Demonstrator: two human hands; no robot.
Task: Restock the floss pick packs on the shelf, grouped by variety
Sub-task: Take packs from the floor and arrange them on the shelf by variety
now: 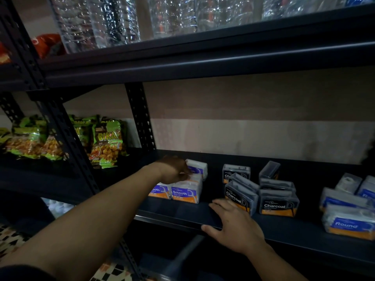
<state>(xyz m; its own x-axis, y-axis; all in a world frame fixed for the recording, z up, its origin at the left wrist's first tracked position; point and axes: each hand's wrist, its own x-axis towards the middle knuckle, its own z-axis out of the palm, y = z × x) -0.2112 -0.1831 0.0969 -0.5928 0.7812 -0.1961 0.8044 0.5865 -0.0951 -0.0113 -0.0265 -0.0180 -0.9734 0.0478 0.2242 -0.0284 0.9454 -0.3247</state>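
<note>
Three groups of floss pick packs stand on the dark shelf. White "Smooth" packs are at the left, dark "Charcoal" packs in the middle, and blue-labelled "Round" packs at the right. My left hand reaches in over the Smooth group, its fingers closed on a white Smooth pack at the back of that group. My right hand rests flat on the shelf's front edge, fingers spread, its fingertips close to the tilted front-left Charcoal pack.
Green snack bags fill the neighbouring bay at the left, past a perforated black upright. Clear wrapped bottles sit on the shelf above. Patterned floor tiles show below at the left.
</note>
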